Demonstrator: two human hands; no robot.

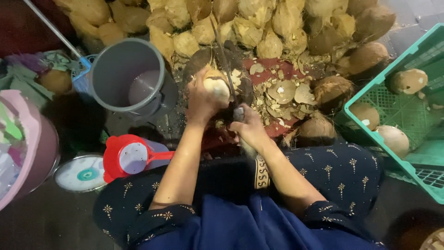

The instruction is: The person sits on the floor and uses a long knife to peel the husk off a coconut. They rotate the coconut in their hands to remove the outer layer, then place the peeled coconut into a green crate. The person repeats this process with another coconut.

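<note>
My left hand (200, 99) grips a partly peeled coconut (216, 85), pale where the brown shell is off, held over a dark chopping block. My right hand (249, 128) is closed on the handle of a long knife (225, 62); its blade runs up and left past the right side of the coconut. Brown shell chips (283, 92) lie scattered on the red mat just right of the block.
A heap of husked coconuts (259, 23) fills the far side. A grey bucket (125, 76) with liquid stands at left, a red dipper (129, 156) and a round scale (82, 173) nearer. A green crate (416, 166) at right holds peeled coconuts. A pink basin (32, 153) sits far left.
</note>
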